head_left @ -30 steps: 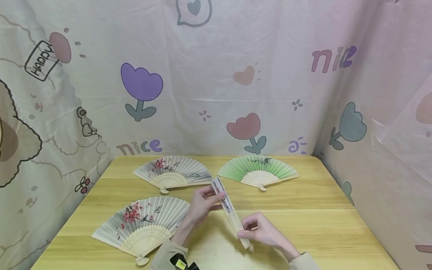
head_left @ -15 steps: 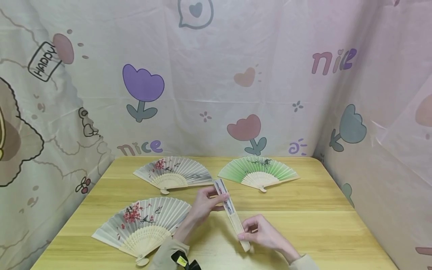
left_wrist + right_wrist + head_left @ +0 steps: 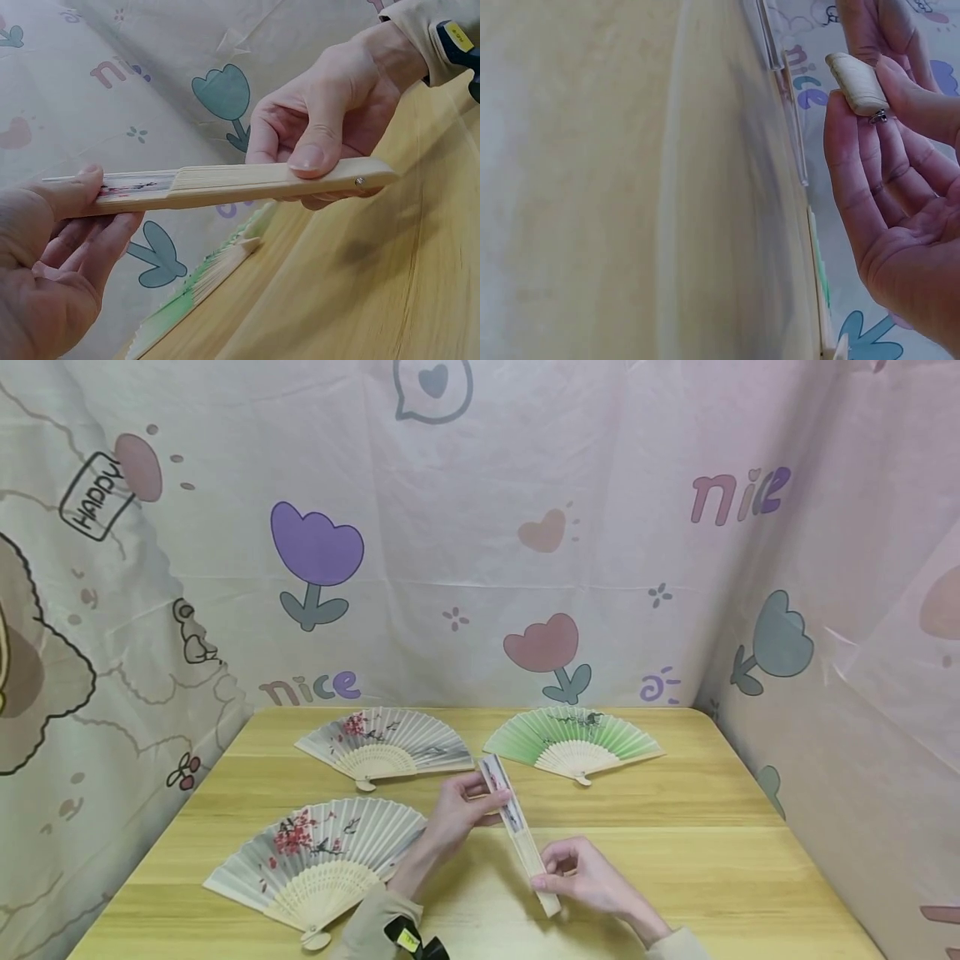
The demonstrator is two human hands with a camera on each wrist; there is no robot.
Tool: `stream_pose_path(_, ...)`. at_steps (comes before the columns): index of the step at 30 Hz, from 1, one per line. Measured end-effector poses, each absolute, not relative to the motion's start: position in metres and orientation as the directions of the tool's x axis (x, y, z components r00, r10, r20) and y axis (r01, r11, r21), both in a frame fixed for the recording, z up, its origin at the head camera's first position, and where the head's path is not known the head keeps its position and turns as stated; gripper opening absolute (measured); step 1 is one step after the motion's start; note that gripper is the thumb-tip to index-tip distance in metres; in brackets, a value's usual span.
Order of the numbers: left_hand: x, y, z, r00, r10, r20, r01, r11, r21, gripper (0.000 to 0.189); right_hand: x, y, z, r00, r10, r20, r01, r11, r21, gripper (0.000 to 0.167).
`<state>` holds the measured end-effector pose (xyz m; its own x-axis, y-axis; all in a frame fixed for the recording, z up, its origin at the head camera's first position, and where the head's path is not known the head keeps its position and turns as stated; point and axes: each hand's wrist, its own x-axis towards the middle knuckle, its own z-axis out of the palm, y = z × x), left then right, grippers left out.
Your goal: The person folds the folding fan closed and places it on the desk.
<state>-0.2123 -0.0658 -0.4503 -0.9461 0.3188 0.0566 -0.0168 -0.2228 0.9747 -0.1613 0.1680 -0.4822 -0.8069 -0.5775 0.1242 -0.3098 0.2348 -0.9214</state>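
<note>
A folded hand fan (image 3: 525, 852) with pale ribs and a grey printed leaf slants above the table, held by both hands. My left hand (image 3: 454, 814) pinches its upper, cloth end between thumb and fingers. Lower down, my right hand (image 3: 581, 872) pinches the ribs close to the pivot end. In the left wrist view the folded fan (image 3: 240, 184) lies nearly level between the two thumbs, and a small metal rivet shows at its end. From the right wrist, the fan's butt end (image 3: 857, 84) with its rivet sits between thumb and fingers.
Spread on the wooden table (image 3: 712, 877) are a grey fan with red blossoms (image 3: 322, 860) at front left, a similar grey fan (image 3: 382, 743) at back left and a green fan (image 3: 576, 739) at back right. A printed cloth (image 3: 450, 527) hangs behind and along both sides.
Both hands keep their pinch on the folded fan. It has shifted very slightly to the right and stands a little steeper. The spread fans have stayed in place.
</note>
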Motion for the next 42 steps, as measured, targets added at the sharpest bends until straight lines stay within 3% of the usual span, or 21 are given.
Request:
stream_pose_path(12,-0.212,-0.063,-0.452,-0.893,0.441,0.087,-0.006,-0.206,0.979,0.051,-0.163,0.18,-0.487,-0.78,-0.612,0.131,-0.283,0.158,-0.946,0.021)
stream_pose_path(20,-0.216,-0.06,-0.46,-0.93,0.36,0.077,0.037,-0.116,0.993,0.034,-0.163,0.19,-0.484,-0.777,-0.624,0.082,-0.268,0.211,-0.94,0.024)
stream_pose_path(38,-0.235,-0.036,-0.473,-0.923,0.385,0.015,-0.026,-0.102,0.994,0.035,-0.172,0.21,-0.484,-0.757,-0.653,-0.015,-0.139,0.183,-0.973,0.036)
stream_pose_path(42,-0.238,-0.03,-0.478,-0.928,0.371,0.02,0.003,-0.045,0.999,0.033,-0.174,0.216,-0.484,-0.741,-0.671,-0.027,-0.113,0.165,-0.98,0.037)
